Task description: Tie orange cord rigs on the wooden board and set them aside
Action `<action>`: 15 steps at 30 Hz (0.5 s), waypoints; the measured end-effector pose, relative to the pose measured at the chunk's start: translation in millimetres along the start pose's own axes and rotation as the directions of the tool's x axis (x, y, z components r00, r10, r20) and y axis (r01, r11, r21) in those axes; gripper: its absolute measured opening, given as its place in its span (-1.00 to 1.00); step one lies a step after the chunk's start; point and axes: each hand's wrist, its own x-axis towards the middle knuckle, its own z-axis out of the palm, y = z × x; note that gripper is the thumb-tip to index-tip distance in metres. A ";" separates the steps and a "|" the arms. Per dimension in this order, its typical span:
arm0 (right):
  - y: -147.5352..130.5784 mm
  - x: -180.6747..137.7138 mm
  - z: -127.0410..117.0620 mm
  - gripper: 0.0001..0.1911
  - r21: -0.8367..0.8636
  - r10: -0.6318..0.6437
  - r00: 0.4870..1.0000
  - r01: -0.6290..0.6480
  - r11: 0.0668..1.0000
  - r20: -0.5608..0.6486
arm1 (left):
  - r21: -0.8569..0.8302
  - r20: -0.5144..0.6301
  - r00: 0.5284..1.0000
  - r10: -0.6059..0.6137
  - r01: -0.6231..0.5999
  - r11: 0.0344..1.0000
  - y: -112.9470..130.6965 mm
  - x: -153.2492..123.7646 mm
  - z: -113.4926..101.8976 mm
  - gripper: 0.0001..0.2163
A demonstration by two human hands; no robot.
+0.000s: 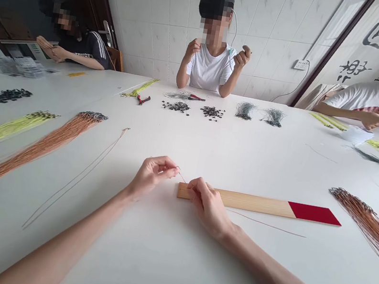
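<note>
Left hand (151,178) fingers pinched shut on thin wire (181,176); right hand (208,208) fingers curled over wooden strip (250,202); loose pinch risking wire slipping free

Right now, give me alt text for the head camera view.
The left hand and right hand hold a thin wire at a red-tipped wooden strip on a white table, beside orange wire bundles. A person sits opposite, another to each side.
</note>
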 end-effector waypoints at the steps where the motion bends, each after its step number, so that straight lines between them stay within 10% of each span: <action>1: -0.3 -0.5 0.3 -0.85 -0.036 -0.045 0.999 0.044 0.998 -0.007 | -0.066 -0.049 0.999 -0.022 0.018 0.998 -0.5 2.2 -2.9 -0.91; 8: -0.3 -5.5 7.8 -0.81 -0.314 -0.522 0.853 0.502 0.806 0.024 | -0.511 -0.334 0.932 -0.144 -0.050 0.858 3.7 16.0 -35.5 -0.91; 15: -10.1 -16.9 11.8 -0.80 -0.394 -0.688 0.701 0.696 0.600 0.190 | -0.839 -0.376 0.838 -0.395 -0.127 0.530 18.9 18.5 -75.1 -0.93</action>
